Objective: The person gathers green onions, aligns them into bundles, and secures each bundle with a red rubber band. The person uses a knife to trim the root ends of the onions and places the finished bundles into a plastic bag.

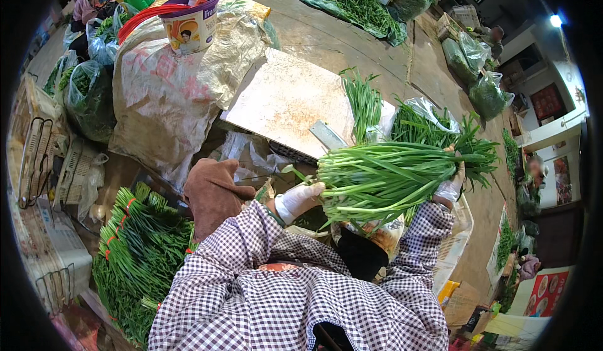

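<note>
A large loose bunch of garlic chives (377, 176) lies across the air before me, pale cut ends to the left and dark leaf tips to the right. My right hand (453, 181), in a white glove, wraps the leafy end. At the cut ends is my left hand (299, 201), also gloved, its thumb against the stalks; a stray stalk (297, 174) sticks out beside it, and its fingers are partly hidden. Beyond the bunch stands a white board (287, 96) with a flat metal strip (328, 135) on it. More chives (365, 108) rest at the board's right edge.
Red-banded chive bundles (136, 242) are piled at lower left, near a brown cloth (212, 195). A purple-rimmed bucket (191, 26) and red ties (146, 19) top a sack-covered stack (165, 87). More chives (419, 127) lie with a plastic bag at right. Other people are far right.
</note>
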Demonstrator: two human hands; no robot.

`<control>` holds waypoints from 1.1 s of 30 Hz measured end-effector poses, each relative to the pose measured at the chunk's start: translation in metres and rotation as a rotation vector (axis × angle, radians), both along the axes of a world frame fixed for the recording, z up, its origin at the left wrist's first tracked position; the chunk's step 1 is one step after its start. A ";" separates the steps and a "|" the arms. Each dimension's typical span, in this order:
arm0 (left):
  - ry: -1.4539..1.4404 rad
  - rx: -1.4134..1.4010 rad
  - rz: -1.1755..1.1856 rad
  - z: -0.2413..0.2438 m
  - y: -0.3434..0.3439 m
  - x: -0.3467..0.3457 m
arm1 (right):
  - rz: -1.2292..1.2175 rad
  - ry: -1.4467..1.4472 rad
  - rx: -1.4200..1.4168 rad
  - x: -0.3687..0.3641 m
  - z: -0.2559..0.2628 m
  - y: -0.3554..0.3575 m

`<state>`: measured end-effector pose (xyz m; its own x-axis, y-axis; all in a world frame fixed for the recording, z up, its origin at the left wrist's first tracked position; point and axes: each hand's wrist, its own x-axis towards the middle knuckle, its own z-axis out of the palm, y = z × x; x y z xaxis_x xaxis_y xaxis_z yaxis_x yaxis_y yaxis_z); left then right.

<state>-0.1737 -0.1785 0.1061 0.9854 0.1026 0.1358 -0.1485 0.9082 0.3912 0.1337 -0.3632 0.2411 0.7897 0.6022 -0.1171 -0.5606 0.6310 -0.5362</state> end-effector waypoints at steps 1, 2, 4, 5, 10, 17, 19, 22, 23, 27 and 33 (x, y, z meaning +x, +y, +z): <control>0.099 0.009 0.023 0.005 -0.002 0.000 | 0.029 -0.026 0.025 0.002 -0.002 -0.001; 0.235 0.029 0.058 0.011 -0.003 0.000 | 0.057 -0.052 0.050 0.004 -0.003 0.001; 0.371 0.034 0.101 0.003 -0.002 0.002 | 0.098 -0.215 0.053 0.001 0.001 0.010; 0.342 0.021 0.110 -0.012 -0.004 0.005 | 0.089 -0.225 0.079 -0.002 0.004 0.012; 0.289 -0.188 0.104 -0.021 -0.017 0.004 | 0.090 -0.306 0.115 -0.021 0.018 0.026; 0.293 -0.159 -0.023 -0.014 -0.025 -0.007 | 0.069 -0.365 0.103 -0.016 0.020 0.026; 0.250 -0.132 -0.028 0.002 -0.025 -0.011 | 0.065 -0.363 0.105 -0.016 0.019 0.024; -0.067 0.008 0.064 -0.034 -0.026 -0.008 | 0.049 -0.362 0.097 -0.005 0.016 0.017; 0.099 0.227 0.083 -0.047 -0.023 -0.009 | 0.052 -0.342 0.098 0.001 0.015 0.013; 0.224 0.639 0.119 -0.030 0.000 -0.026 | 0.019 -0.406 0.078 -0.002 0.020 0.012; 0.645 2.043 -0.443 -0.041 0.028 -0.061 | -0.012 -0.400 0.077 -0.007 0.024 0.012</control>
